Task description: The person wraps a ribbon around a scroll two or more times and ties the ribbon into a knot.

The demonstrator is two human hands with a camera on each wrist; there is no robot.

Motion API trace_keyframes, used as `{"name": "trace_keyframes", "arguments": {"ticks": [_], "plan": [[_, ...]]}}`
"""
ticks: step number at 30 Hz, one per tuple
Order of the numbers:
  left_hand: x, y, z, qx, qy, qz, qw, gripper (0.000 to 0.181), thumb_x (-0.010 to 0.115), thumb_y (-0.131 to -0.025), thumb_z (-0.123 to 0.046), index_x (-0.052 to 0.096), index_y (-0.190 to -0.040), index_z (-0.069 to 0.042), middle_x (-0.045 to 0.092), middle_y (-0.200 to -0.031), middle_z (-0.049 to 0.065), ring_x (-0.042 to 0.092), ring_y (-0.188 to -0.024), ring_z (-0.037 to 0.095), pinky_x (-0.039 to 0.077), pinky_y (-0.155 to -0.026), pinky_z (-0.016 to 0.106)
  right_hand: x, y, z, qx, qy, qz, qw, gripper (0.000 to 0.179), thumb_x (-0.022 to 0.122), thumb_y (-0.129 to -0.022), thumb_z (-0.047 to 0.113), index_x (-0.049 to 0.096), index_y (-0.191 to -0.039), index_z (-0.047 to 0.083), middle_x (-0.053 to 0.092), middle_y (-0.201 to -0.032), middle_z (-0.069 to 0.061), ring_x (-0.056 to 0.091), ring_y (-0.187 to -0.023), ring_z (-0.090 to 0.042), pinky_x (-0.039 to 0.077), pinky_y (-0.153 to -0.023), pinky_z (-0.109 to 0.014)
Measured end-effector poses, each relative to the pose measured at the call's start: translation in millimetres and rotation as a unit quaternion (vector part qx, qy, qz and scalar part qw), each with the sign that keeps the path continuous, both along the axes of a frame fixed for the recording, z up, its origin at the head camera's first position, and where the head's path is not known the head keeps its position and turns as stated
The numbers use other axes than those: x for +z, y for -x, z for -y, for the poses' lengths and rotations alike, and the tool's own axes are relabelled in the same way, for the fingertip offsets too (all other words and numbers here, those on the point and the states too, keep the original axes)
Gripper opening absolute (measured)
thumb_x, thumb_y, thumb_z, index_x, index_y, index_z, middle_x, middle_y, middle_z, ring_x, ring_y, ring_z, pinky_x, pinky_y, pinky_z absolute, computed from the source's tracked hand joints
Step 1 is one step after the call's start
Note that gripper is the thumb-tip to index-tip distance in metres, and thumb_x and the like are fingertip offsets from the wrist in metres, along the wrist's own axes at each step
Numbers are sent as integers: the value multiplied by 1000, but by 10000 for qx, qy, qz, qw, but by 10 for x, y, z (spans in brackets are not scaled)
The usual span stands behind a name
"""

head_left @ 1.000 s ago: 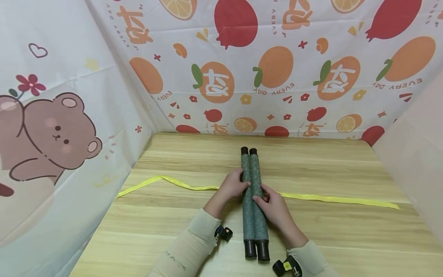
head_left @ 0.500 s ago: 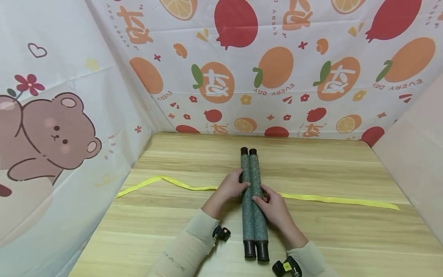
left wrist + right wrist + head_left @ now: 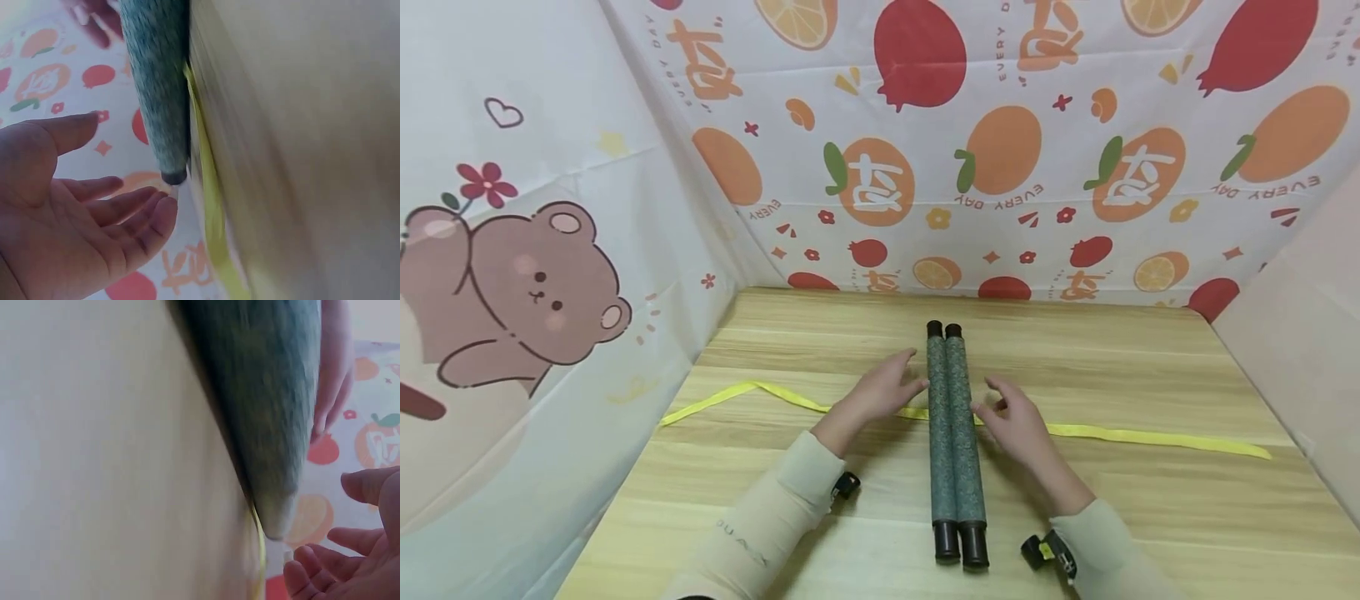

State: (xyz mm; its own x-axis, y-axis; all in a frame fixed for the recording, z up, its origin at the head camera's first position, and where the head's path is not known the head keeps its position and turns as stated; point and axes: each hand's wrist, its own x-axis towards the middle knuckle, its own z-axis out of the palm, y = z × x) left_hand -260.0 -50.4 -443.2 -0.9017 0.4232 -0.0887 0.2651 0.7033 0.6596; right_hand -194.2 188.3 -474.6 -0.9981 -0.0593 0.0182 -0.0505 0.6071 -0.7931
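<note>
Two patterned green rolls with black end caps, like a scroll rolled from both ends, lie side by side on the table: a left roll (image 3: 941, 433) and a right roll (image 3: 964, 433). Under them a yellow ribbon (image 3: 1150, 435) runs crosswise, showing on both sides. My left hand (image 3: 880, 392) is just left of the rolls, fingers spread and relaxed, holding nothing; the left wrist view shows its palm (image 3: 69, 225) facing the roll. To the right of the rolls, my right hand (image 3: 1015, 422) is likewise relaxed, its thumb tip close to the right roll.
The wooden table (image 3: 820, 517) carries the rolls and ribbon. Behind it hangs a fruit-printed cloth (image 3: 940, 183), with a bear-printed cloth (image 3: 550, 283) along the left side and a pale wall (image 3: 1300, 333) on the right.
Both hands have let go of the rolls and drawn apart, the left one to the left and the right one to the right. The rolls stay side by side on the ribbon.
</note>
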Motion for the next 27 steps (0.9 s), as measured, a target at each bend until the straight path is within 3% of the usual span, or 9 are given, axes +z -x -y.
{"name": "trace_keyframes", "arguments": {"ticks": [4,7,11,15,21,27], "plan": [[38,94,108,-28,498,-617,9968,70,55,-101,-38,27,-154,-2,33,-157,19,32,-145,34,28,-118,47,87,182,-145,214,-699,-263,9970,66,56,-99,42,38,-149,4,44,-148,-22,50,-127,-41,43,-103,-57],[44,199,194,80,1032,-1073,9888,74,52,-101,-43,23,-155,-3,23,-161,18,21,-149,35,22,-119,51,143,344,-255,322,-1257,-422,9906,68,54,-100,44,35,-150,1,38,-152,-24,37,-138,-45,32,-111,-60],[79,356,330,364,1711,-1452,9738,80,47,-100,-52,16,-157,-6,11,-165,15,8,-152,35,13,-119,60,179,561,-405,440,-2179,-663,9727,73,53,-100,44,31,-150,-5,30,-155,-28,27,-142,-48,23,-115,-60],[107,484,477,582,2114,-1586,9627,85,37,-99,-62,6,-159,-11,-2,-166,10,-4,-153,32,5,-118,64,179,736,-525,419,-2840,-679,9555,82,46,-99,55,23,-154,-2,18,-160,-27,16,-145,-51,17,-114,-66],[97,629,577,788,2465,-1662,9515,86,29,-99,-66,-1,-159,-13,-11,-166,5,-15,-151,27,0,-117,65,181,896,-646,149,-2857,-527,9568,89,35,-97,66,13,-157,4,3,-164,-22,0,-147,-50,5,-112,-72],[98,721,619,870,2640,-1589,9474,84,24,-98,-68,-1,-159,-15,-11,-166,6,-15,-152,28,0,-116,67,182,982,-721,-14,-2837,-330,9583,87,30,-98,66,9,-158,7,-3,-164,-20,-6,-148,-48,0,-110,-74]]}}
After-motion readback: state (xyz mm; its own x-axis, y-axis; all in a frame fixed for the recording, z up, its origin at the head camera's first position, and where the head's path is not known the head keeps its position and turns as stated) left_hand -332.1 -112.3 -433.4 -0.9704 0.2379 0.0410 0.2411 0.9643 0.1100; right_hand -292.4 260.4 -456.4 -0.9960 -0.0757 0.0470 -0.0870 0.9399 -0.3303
